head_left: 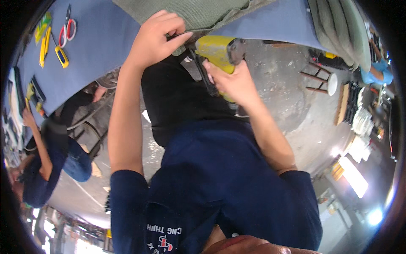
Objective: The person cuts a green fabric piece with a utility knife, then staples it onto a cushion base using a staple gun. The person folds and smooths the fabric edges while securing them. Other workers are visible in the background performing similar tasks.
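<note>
our left hand (154, 40) pinches the olive fabric (190, 12) edge on the blue desk (105, 38), fingers closed on it. right hand (232, 82) grips the yellow power cutter (215, 48) just beside. scissors (67, 27) lie well apart.

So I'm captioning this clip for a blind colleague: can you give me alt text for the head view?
The person's right hand grips a yellow power tool at the edge of green fabric, which the left hand pinches, over a blue table. Scissors lie on the table's left; another person works nearby.
</note>
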Tool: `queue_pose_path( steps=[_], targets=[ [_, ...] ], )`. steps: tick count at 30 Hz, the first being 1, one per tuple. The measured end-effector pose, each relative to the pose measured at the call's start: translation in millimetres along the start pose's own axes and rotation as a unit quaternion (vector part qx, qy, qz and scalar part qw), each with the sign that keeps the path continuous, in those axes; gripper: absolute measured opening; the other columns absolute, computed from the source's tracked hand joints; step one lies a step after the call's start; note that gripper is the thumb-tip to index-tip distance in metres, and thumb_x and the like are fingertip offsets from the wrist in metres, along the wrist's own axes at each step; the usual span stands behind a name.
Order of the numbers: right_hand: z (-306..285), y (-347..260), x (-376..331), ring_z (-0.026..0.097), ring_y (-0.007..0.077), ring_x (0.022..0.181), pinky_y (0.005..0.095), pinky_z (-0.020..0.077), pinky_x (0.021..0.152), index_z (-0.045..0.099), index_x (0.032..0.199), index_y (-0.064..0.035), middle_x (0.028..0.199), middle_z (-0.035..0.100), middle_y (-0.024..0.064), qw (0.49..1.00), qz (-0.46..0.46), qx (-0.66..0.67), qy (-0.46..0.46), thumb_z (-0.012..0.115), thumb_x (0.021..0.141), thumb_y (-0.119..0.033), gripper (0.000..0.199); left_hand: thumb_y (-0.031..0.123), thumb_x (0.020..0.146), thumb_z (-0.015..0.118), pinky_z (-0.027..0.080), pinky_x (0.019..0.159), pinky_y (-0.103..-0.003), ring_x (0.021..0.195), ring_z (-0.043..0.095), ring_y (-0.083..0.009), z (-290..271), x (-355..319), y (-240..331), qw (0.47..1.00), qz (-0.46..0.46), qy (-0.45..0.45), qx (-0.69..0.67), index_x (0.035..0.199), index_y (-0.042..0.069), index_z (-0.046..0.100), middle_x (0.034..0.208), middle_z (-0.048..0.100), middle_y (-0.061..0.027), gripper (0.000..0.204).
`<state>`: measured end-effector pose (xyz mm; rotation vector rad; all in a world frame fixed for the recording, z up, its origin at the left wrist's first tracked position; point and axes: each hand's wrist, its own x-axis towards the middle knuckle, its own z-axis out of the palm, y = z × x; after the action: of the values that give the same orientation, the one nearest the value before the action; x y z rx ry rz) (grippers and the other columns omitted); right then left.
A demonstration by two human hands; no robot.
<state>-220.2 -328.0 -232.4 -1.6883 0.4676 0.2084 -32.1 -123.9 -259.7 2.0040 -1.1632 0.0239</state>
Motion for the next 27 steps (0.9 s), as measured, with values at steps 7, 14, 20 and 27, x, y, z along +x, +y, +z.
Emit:
queue_pose_path(
  steps=[7, 14, 20, 27],
  targets=[
    [-137, -5, -6, 0.062, 0.0097, 0.068, 0.0309, 0.0492, 0.060, 0.078, 0.108, -0.0003, 0.078, 0.070, 0.0007, 0.978, 0.018, -0.130, 0.164, 0.087, 0.098, -0.032, 0.034, 0.003, 0.094, 0.082, 0.053, 0.106, -0.039, 0.120, 0.069, -0.0228, -8, -106, 19, 0.953, -0.256, 0.135, -0.087, 0.129, 0.000, 0.072, 0.133, 0.074, -0.0119, 0.037],
    [-283, 30, 106, 0.079, 0.0354, 0.107, 0.0473, 0.0599, 0.094, 0.060, 0.159, 0.0003, 0.117, 0.080, 0.0250, 0.806, -0.113, -0.418, 0.403, 0.073, 0.098, -0.034, 0.072, 0.004, 0.090, 0.085, 0.051, 0.116, -0.049, 0.134, 0.065, -0.0389, 12, -154, 69, 0.956, -0.245, 0.093, 0.135, 0.140, 0.005, 0.072, 0.147, 0.068, -0.0182, 0.053],
    [-242, 69, 168, 0.074, 0.0375, 0.122, 0.0543, 0.0574, 0.102, 0.068, 0.155, -0.0191, 0.140, 0.074, 0.0164, 0.596, -0.211, -0.523, 0.572, 0.072, 0.091, -0.029, 0.065, 0.004, 0.089, 0.085, 0.039, 0.129, -0.058, 0.158, 0.046, -0.0458, 34, -99, 51, 0.925, -0.196, 0.153, 0.287, 0.156, 0.012, 0.064, 0.170, 0.051, -0.0207, 0.071],
    [-238, 60, 159, 0.068, 0.0327, 0.138, 0.0501, 0.0526, 0.111, 0.065, 0.156, -0.0218, 0.158, 0.067, 0.0080, 0.684, -0.176, -0.505, 0.496, 0.070, 0.093, -0.024, 0.063, -0.002, 0.077, 0.075, 0.030, 0.132, -0.062, 0.161, 0.048, -0.0356, 22, -30, 17, 0.952, -0.091, 0.065, 0.284, 0.156, 0.023, 0.068, 0.172, 0.055, -0.0107, 0.084]
  ],
)
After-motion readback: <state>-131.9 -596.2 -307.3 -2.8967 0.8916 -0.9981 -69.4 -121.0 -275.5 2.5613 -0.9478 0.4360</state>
